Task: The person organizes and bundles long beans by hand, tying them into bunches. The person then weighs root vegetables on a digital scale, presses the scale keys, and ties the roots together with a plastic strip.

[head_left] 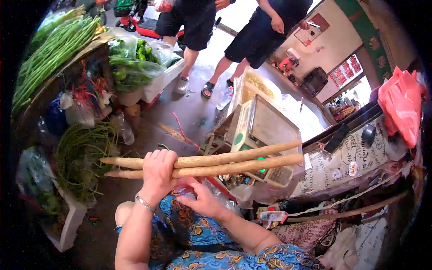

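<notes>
My left hand (158, 171) wraps around two long, thin, tan Chinese yams (234, 159), gripping them nearer their tapered left ends. They lie side by side, nearly level, and stretch to the right past the front of a weighing scale (275, 123). Just below them, close to my left wrist, is my right hand (201, 198). Its thumb and fingers are apart, and it appears to hold nothing; part of the fingertips is hard to make out. A bracelet circles my left wrist.
Long green beans (58, 58) are heaped at upper left beside bagged green peppers (146, 51). Green stems (85, 153) lie on the left. Two people stand ahead, one in sandals (207, 89). Red plastic bags (400, 101) hang at right above a written-on board (355, 153).
</notes>
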A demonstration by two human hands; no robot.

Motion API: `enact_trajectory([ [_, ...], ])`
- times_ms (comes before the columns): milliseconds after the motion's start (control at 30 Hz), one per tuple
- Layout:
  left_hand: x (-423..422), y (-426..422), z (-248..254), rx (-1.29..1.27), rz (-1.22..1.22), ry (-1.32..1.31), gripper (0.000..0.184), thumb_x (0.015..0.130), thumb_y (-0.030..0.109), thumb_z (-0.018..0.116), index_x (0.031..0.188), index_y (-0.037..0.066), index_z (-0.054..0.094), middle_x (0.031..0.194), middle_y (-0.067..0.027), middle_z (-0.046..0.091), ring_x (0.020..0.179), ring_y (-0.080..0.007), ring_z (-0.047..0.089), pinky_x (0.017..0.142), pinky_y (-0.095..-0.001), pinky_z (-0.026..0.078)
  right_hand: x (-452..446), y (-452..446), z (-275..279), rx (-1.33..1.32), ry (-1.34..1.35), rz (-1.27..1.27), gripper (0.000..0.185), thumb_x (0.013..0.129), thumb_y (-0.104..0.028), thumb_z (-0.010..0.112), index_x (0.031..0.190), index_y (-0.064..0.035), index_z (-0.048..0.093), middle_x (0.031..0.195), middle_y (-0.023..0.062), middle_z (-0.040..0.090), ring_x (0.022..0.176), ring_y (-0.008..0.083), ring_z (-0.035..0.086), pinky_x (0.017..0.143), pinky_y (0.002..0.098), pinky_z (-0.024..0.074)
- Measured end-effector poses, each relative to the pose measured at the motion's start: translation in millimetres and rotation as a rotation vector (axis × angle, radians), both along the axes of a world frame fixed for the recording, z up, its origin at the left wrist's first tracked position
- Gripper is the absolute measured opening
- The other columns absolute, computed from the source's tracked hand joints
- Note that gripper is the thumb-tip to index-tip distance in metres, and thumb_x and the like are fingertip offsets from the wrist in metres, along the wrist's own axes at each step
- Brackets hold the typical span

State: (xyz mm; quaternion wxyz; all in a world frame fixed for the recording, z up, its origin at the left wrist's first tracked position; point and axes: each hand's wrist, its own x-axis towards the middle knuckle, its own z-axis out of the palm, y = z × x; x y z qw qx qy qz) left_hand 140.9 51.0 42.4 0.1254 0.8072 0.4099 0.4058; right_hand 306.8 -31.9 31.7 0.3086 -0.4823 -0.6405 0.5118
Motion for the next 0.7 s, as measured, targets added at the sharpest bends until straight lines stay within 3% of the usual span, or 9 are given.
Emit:
enact_trajectory([
  [100,-2.6,-1.6,-4.4,0.028,0.022,0.065,0.029,0.061,0.008,0.068,0.084,0.012,0.051,0.08,-0.0079,0.051,0.078,-0.0285,0.052,0.07,-0.0394,0.038,-6.8,-10.9,16.3,0.054,-0.09,-0.078,0.055,0.088,-0.018,0.069,0.135,-0.0009,0.045,0.118,0.013,0.06,0.106,0.0237,0.061,0.093,0.0365,0.0481],
  [267,-5.5,-8.3,-10.3,0.057,0.016,0.197,0.03,0.064,0.004,0.064,0.089,0.011,0.05,0.083,-0.0082,0.053,0.082,-0.0288,0.053,0.072,-0.0399,0.04,-9.3,-27.6,56.9,0.26,-0.218,-0.009,0.035,0.086,-0.013,0.068,0.118,-0.0013,0.06,0.115,0.015,0.062,0.105,0.0266,0.062,0.092,0.0373,0.0488],
  [333,-5.2,-11.8,-15.4,0.058,0.013,0.228,0.029,0.065,0.005,0.064,0.09,0.012,0.05,0.084,-0.0077,0.054,0.085,-0.028,0.054,0.073,-0.0396,0.04,-7.7,-30.5,61.4,0.574,-0.36,-0.067,0.034,0.082,-0.011,0.069,0.114,-0.0043,0.062,0.113,0.0143,0.064,0.104,0.0312,0.061,0.093,0.0403,0.0479],
  [433,-4.6,-16.8,-18.6,0.07,-0.002,0.298,0.033,0.064,0.008,0.068,0.093,0.013,0.052,0.088,-0.0056,0.056,0.089,-0.0263,0.055,0.077,-0.0378,0.041,0.5,-29.8,78.9,0.839,-0.611,-0.18,0.047,0.073,-0.008,0.074,0.118,-0.0078,0.059,0.119,0.0132,0.06,0.111,0.0326,0.057,0.098,0.0446,0.0408],
  [533,-2.1,-26.4,-16.4,0.063,-0.024,0.355,0.032,0.065,0.008,0.068,0.093,0.013,0.052,0.089,-0.005,0.055,0.09,-0.025,0.055,0.078,-0.0372,0.041,8.6,-25.6,83.5,0.777,-0.753,-0.213,0.056,0.071,-0.01,0.077,0.123,-0.0072,0.056,0.126,0.0137,0.056,0.119,0.0307,0.052,0.102,0.0449,0.0361],
  [600,1.1,-31.8,-14.9,0.06,-0.057,0.405,0.028,0.069,0.009,0.066,0.094,0.014,0.052,0.089,-0.0043,0.055,0.09,-0.0236,0.055,0.08,-0.0368,0.04,13.3,-23.6,78.2,0.75,-0.929,-0.155,0.067,0.07,-0.021,0.079,0.131,-0.0067,0.053,0.133,0.0129,0.052,0.123,0.0286,0.048,0.107,0.0428,0.0309],
  [700,8.7,-35.9,-23.7,0.12,-0.068,0.399,0.025,0.072,0.012,0.065,0.094,0.014,0.052,0.089,-0.0041,0.054,0.09,-0.023,0.054,0.081,-0.037,0.04,11.8,-22.2,65.7,0.693,-0.984,-0.085,0.075,0.068,-0.026,0.081,0.134,-0.0056,0.05,0.135,0.0128,0.05,0.125,0.0272,0.046,0.108,0.0459,0.0275],
])
